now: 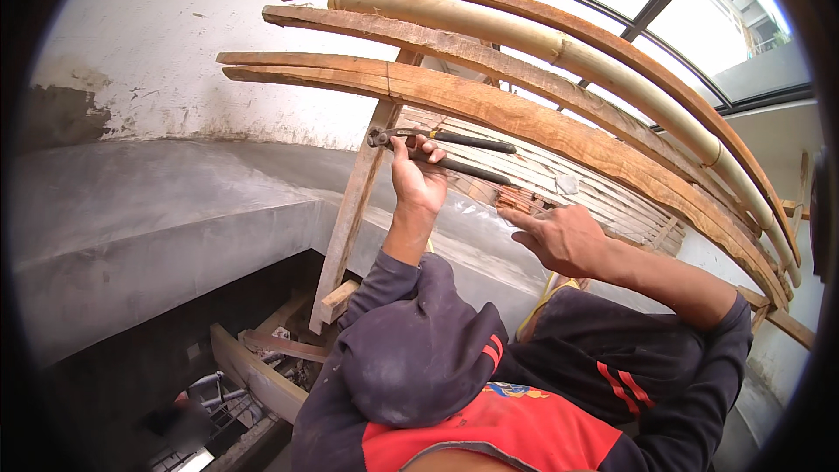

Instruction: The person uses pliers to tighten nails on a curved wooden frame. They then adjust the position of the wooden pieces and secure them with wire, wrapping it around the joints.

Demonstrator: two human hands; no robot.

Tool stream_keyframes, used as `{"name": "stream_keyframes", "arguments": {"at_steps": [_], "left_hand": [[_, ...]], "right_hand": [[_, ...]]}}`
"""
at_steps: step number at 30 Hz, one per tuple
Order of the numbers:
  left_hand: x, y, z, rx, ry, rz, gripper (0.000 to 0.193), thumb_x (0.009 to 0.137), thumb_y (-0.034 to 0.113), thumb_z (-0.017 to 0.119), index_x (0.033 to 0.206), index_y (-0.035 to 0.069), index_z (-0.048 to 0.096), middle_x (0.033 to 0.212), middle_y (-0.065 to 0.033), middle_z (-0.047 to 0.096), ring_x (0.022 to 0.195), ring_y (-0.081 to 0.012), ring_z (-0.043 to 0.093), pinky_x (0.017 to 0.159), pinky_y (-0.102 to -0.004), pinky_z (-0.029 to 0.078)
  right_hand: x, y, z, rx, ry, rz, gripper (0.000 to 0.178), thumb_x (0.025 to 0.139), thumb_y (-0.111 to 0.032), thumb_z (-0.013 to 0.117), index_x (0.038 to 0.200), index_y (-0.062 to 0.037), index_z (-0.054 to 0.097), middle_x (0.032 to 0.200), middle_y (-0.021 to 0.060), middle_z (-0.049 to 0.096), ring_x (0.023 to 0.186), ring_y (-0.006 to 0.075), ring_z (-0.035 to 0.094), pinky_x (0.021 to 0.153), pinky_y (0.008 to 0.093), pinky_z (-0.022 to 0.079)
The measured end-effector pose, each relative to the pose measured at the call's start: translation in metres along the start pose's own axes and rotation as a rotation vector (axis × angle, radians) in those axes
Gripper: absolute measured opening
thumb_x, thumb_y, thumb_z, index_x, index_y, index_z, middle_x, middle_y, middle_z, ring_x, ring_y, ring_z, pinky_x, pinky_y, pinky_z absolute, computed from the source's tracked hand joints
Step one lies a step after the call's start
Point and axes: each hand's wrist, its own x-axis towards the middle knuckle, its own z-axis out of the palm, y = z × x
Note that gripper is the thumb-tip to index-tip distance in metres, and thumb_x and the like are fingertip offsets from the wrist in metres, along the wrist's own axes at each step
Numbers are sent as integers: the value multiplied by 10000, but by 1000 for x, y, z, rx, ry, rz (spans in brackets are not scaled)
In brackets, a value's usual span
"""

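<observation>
My left hand (pixel 418 182) is raised in front of me, closed around a pair of pincers (pixel 479 142) with black-covered handles. The pincers lie sideways, jaws toward the left, beside a slanted wooden post (pixel 357 192) and below a long wooden beam (pixel 489 98). Their two handles are spread apart toward the right. My right hand (pixel 566 241) hovers to the right and lower, its index finger stretched out toward the handle ends. No tool shows in it; its other fingers are curled and partly hidden.
Above the hands run several long planks and a bamboo pole (pixel 559 44). A stack of wooden strips (pixel 603 201) lies behind. On the left is a grey concrete ledge (pixel 157 245), with a dark opening below holding boards (pixel 258 376). A framed window (pixel 647 17) stands upper right.
</observation>
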Motion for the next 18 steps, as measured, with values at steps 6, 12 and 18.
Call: {"name": "stream_keyframes", "arguments": {"at_steps": [6, 12, 18], "left_hand": [[-6, 6, 1, 144, -85, 88, 471, 879, 517, 599, 909, 73, 445, 728, 13, 401, 607, -102, 359, 604, -260, 347], [-17, 16, -19, 474, -248, 268, 499, 886, 575, 550, 983, 105, 412, 767, 27, 332, 692, -97, 359, 664, -259, 350], [-25, 35, -48, 741, -223, 233, 237, 980, 346, 512, 933, 115, 531, 762, 26, 443, 670, -43, 425, 527, -174, 319]], "right_hand": [[7, 24, 7, 360, 121, -101, 250, 942, -202, 473, 1133, -129, 617, 721, 160, 648, 665, 359, 633, 640, 437, 501], [11, 12, -51, 619, 173, -16, 218, 926, -112, 477, 1029, 9, 627, 610, 108, 506, 584, 199, 503, 601, 364, 435], [-7, 17, -88, 608, 411, 115, 387, 913, -256, 463, 1152, 8, 615, 620, -68, 329, 538, 44, 294, 493, 227, 205]]}}
